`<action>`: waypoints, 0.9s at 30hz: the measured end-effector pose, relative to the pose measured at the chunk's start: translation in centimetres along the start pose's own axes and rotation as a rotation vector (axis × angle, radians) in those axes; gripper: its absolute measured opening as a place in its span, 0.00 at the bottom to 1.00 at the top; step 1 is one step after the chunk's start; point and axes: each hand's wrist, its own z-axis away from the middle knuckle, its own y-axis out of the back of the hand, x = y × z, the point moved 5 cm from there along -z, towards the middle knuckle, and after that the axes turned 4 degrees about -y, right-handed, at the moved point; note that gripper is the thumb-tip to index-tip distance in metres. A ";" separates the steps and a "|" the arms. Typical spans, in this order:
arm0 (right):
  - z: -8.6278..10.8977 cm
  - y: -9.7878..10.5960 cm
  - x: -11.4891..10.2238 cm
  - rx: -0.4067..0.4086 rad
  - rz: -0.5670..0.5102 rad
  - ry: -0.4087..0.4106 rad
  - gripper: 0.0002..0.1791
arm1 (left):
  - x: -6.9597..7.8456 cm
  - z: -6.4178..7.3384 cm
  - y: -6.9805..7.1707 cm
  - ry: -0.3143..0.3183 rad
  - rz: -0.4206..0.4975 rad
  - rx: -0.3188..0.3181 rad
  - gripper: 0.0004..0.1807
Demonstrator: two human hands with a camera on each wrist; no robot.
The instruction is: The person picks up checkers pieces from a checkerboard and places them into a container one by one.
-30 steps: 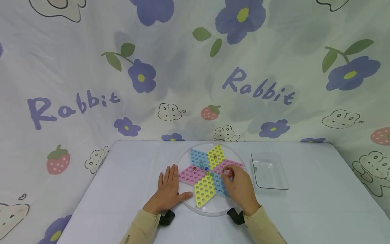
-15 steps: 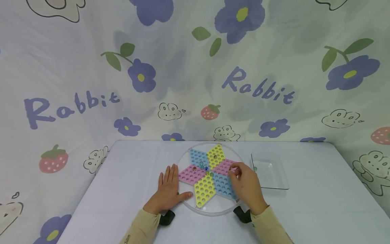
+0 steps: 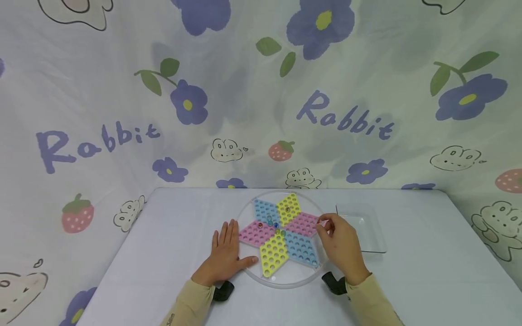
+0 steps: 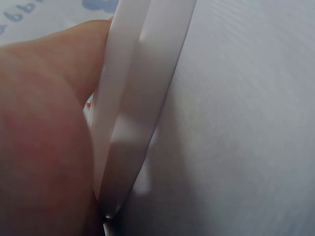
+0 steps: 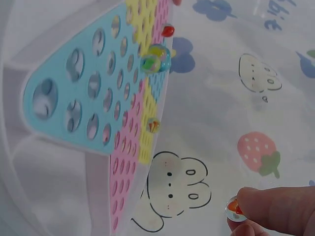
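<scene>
One orange-swirled marble point(image 5: 234, 209) sits pinched at the tip of the right grip point(image 3: 342, 246); the left grip point(image 3: 223, 256), spread, touches the board point(image 3: 274, 255)

the star board point(image 3: 277, 242) is blue, yellow and pink; the marble point(image 5: 231, 210) clear with orange-red; the desk point(image 3: 440, 258) white; the backdrop point(image 3: 244, 104) white with purple flowers point(image 3: 189, 113).

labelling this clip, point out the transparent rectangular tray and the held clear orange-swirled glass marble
Transparent rectangular tray point(image 3: 370, 232), head view: inner floor
Held clear orange-swirled glass marble point(image 5: 233, 210), right wrist view: uncovered side
</scene>
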 end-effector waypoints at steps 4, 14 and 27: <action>-0.1 0.6 0.4 0.024 0.000 0.021 0.11 | 0.0 0.0 0.0 -0.001 -0.003 -0.006 0.63; -0.4 1.6 1.4 0.034 -0.002 -0.001 0.11 | 0.1 0.1 0.1 0.004 0.003 -0.004 0.63; -0.9 2.7 2.9 0.067 0.026 -0.015 0.11 | 0.3 0.2 0.3 -0.004 0.015 0.004 0.62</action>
